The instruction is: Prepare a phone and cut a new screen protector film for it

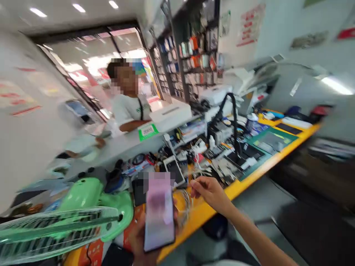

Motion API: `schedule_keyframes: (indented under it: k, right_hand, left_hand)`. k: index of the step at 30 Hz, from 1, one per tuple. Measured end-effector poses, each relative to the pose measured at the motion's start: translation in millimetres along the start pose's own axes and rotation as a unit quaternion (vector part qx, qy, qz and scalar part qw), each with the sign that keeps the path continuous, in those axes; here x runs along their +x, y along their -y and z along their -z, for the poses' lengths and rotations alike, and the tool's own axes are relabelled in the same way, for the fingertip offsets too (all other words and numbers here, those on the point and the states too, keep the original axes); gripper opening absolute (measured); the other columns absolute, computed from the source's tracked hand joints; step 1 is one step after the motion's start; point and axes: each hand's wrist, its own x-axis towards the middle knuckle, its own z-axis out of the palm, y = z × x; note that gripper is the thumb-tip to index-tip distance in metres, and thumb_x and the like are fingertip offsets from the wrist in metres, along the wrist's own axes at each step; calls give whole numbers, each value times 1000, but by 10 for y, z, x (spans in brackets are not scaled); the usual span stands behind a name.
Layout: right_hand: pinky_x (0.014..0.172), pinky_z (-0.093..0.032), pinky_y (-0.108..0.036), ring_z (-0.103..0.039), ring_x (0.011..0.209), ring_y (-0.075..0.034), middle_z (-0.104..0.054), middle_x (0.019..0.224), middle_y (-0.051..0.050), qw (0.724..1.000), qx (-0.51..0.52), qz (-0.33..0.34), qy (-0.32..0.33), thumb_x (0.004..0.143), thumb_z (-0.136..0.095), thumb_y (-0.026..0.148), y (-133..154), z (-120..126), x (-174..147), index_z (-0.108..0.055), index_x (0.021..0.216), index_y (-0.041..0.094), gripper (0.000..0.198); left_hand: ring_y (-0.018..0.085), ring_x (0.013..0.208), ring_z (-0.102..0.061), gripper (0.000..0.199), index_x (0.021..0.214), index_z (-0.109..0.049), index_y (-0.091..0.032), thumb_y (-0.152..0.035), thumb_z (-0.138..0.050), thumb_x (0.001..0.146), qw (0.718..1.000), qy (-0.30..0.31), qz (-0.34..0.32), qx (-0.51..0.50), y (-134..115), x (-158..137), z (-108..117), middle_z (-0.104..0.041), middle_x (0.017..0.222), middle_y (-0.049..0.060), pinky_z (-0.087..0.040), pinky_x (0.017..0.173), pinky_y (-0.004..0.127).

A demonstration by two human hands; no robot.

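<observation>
My left hand [138, 233] holds a smartphone [159, 218] from below and behind. The phone stands tilted towards me, and its lit screen is pinkish and pale. Fingertips show along its right edge. To the right of the phone, my right hand [209, 194] hovers over the yellow table edge, with fingers curled and thumb pressed to them. Whether anything small is between those fingertips is hidden by blur. A loose coil of thin cable [185, 207] lies between the phone and my right hand. Behind the phone rests a white-framed tablet or screen panel [174, 170].
A green fan [83, 199] with a wire cage is at the left. Tools and parts crowd the yellow-edged workbench [266, 164], with a green mat [290, 136] and a black curved stand [235, 122]. Across the counter, a person [129, 107] stands near a white box [170, 115].
</observation>
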Motion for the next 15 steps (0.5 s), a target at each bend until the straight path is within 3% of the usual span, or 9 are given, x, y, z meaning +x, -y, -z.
schedule_keyframes:
  k: [2,5,8,11,15]
  right_hand:
    - [67,-51,-28,-64,68,-17,-72,70,-2,995,19,-95,-14,80,-77,49,-519,136,-371,-69,75,17,33]
    - [57,-50,-27,-59,54,-13,-65,61,2,966,50,-244,-70,84,-77,35,-1350,290,-991,-65,71,14,28]
    - [66,-57,-31,-66,72,-14,-68,91,-3,926,92,-327,-164,97,-62,35,-2033,572,-1312,-66,102,14,22]
    - [81,-58,-41,-67,97,-22,-65,118,-9,900,130,-334,-249,97,-62,34,-2471,1041,-1120,-60,122,16,31]
    - [87,-57,-45,-65,106,-25,-61,127,-10,888,170,-305,-300,96,-62,34,-2788,1606,-473,-58,127,18,35]
  left_hand:
    - [33,105,-69,53,132,-62,-28,-49,-61,83,1000,5,-14,-25,-50,63,56,-68,128,12,-58,88,48]
    - [34,101,-69,56,136,-58,-34,-59,-55,86,997,-70,27,-30,-62,211,75,-69,129,6,-60,80,48]
    - [35,101,-70,58,142,-51,-38,-62,-50,89,991,-121,51,-25,12,254,41,-69,128,4,-61,79,50]
    - [37,111,-68,62,147,-42,-41,-58,-53,89,986,-149,65,-31,148,182,42,-66,134,4,-58,89,55]
    - [44,122,-59,67,153,-34,-36,-37,-58,90,986,-159,35,-15,455,15,103,-57,143,15,-50,96,66]
